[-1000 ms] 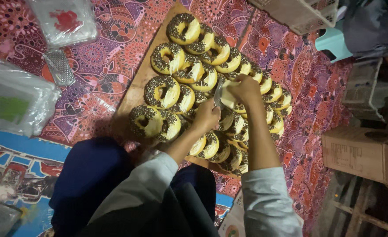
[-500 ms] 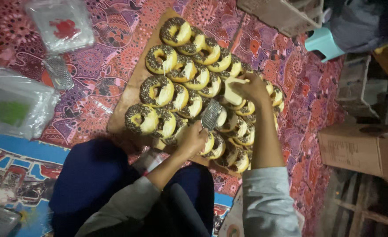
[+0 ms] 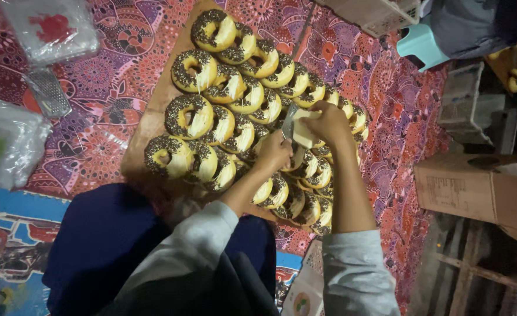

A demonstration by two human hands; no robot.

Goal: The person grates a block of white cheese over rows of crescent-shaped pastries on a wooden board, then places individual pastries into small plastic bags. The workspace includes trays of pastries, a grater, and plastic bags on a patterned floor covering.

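Several ring donuts (image 3: 195,115) topped with dark sprinkles and pale shreds lie in overlapping rows on a wooden board (image 3: 150,120). Both hands hover over the right middle of the rows. My left hand (image 3: 273,153) grips a small flat metal grater (image 3: 287,122), held upright. Pressed against that grater is a pale yellow block, cheese by the look of it (image 3: 303,134), which my right hand (image 3: 330,121) holds. The donuts directly beneath the hands are partly hidden.
The board lies on a red patterned cloth (image 3: 103,137). A second metal grater (image 3: 47,92) and clear plastic packs (image 3: 53,28) sit at the left. At the right are a teal stool (image 3: 419,44), a white crate (image 3: 375,11) and a cardboard box (image 3: 475,190).
My left hand dipped toward me half a second ago and has come back up beside my right hand. The right hand with the block has stayed over the same donuts.
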